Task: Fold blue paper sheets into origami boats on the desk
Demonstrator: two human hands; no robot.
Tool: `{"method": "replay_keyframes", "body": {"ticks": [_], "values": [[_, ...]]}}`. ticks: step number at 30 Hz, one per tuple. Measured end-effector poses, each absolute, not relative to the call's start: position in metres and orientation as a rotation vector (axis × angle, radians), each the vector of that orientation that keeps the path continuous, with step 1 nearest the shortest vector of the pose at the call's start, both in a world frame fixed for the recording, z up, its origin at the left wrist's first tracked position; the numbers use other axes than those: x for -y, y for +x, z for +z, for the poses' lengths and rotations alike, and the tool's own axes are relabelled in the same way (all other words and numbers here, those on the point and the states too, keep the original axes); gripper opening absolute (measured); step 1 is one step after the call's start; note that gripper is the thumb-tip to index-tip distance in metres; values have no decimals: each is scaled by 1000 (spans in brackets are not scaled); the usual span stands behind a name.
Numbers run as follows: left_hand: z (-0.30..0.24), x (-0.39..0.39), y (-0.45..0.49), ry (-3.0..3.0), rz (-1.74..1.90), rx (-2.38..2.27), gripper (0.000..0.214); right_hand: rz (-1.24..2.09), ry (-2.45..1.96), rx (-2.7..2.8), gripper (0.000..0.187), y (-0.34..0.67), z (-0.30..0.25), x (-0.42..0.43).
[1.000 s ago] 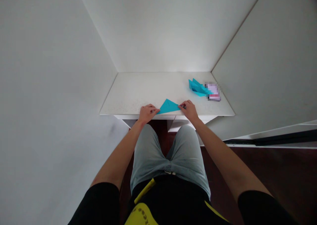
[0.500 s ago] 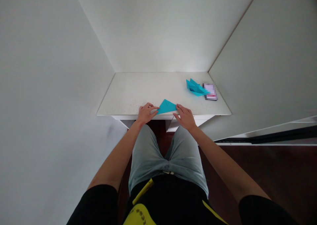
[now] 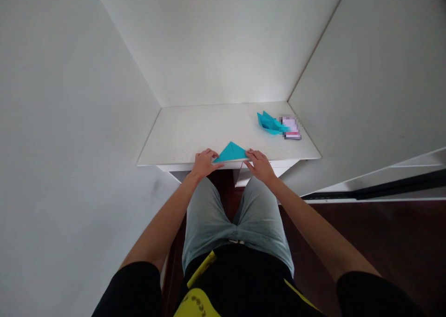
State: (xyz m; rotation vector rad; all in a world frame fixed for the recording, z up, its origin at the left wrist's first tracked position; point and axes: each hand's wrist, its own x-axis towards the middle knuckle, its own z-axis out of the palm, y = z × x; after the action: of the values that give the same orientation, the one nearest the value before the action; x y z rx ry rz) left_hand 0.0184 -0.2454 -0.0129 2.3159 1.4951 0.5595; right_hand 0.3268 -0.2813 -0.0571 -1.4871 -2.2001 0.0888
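Note:
A folded sheet of turquoise paper, now a flat triangle with its point away from me, lies at the front edge of the white desk. A short crease or slit line runs down from its tip. My left hand grips the left corner, fingertips on the paper and thumb stretched along the desk edge. At the opposite corner, my right hand has its fingers on the paper, with the thumb low by the edge. The paper under the right fingertips is hidden.
A folded turquoise paper boat sits at the back right of the desk. Against it lies a pixelated, phone-like flat object. Walls enclose the desk at the left, back and right. My legs are below the front edge.
The paper triangle has turned slightly, so its long side lies more level along the desk edge. My left fingers have shifted on the left corner, and its thumb has moved off the paper.

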Motion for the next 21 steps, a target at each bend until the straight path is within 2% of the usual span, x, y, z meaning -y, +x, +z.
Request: {"method": "replay_keyframes", "body": {"ticks": [8, 16, 18, 21], "values": [[-16, 233, 17, 2312, 615, -1376, 22, 196, -1438, 2053, 46, 326, -61, 279], [-11, 239, 22, 2446, 469, -1446, 36, 233, -1538, 2035, 38, 320, -51, 276], [-9, 240, 26, 2476, 418, -1462, 43, 220, -1562, 2064, 38, 321, -49, 275], [-9, 240, 29, 2471, 383, -1478, 43, 188, -1559, 2095, 41, 322, -48, 277]]}}
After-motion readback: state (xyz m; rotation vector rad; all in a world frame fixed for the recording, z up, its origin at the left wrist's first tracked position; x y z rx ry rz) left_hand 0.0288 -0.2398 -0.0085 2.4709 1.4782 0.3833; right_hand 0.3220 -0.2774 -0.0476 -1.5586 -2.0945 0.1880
